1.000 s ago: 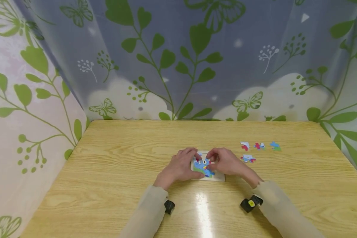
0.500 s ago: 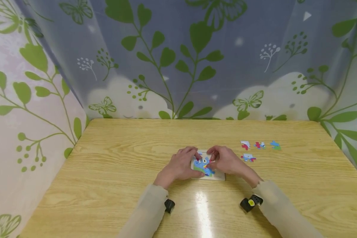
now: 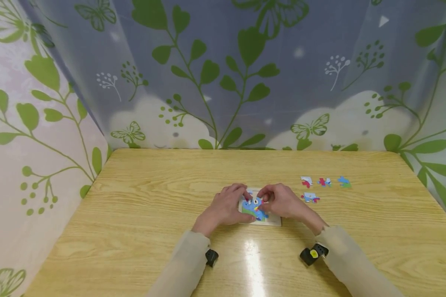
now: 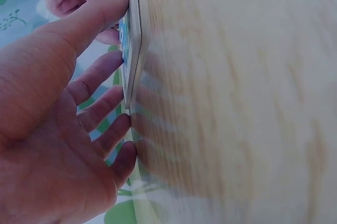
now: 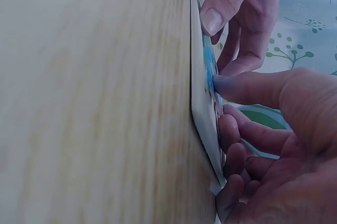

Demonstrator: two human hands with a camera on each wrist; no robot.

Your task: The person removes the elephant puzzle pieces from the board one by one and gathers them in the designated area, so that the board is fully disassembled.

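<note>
A small jigsaw puzzle board with a pale frame lies flat on the table, part of its blue and green cartoon picture showing between the hands. Over its left side is my left hand, fingers spread, thumb resting on the board's surface near its edge. My right hand bends over the right side, thumb and index finger pinching a puzzle piece at the picture. In the right wrist view the right thumb presses on a blue part, and the other fingers curl at the board's edge. The hands hide much of the piece.
Several loose puzzle pieces lie to the right: a white and red one, a red and blue one, a blue and green one, and a light blue one. A patterned curtain hangs behind the wooden table.
Both hands stay in almost the same place over the board, with only slight finger movement of the right hand. The loose pieces have not moved.
</note>
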